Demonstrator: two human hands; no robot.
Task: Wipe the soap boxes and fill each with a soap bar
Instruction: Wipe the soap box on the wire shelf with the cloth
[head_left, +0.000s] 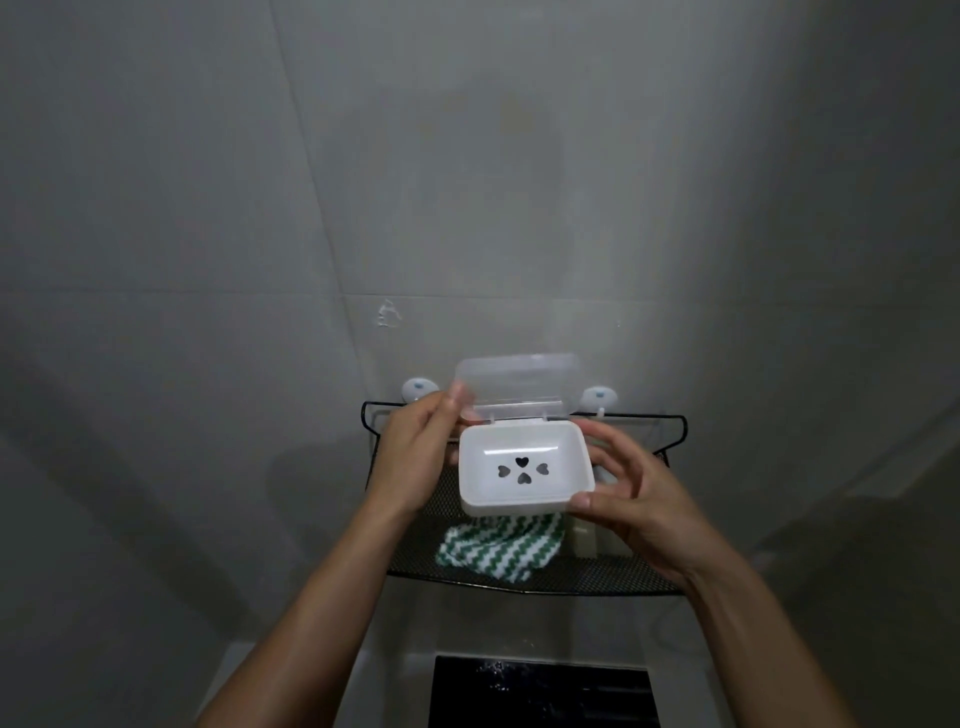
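Note:
A white soap box (524, 467) with heart-shaped drain holes in its floor is held above the shelf, and nothing lies inside it. Its clear hinged lid (517, 384) stands open toward the wall. My left hand (415, 457) grips the box's left side, fingertips at the lid's left corner. My right hand (631, 493) holds the right side, thumb on the front right corner. A green-and-white zigzag cloth (498, 551) lies on the shelf below the box. A pale block (584, 540), perhaps a soap bar, sits to the right of the cloth, partly hidden.
A black wire mesh shelf (623, 579) hangs on the grey tiled wall from two white suction hooks (418, 388) (600, 397). A black rectangular surface (540, 691) lies below, at the bottom of the view.

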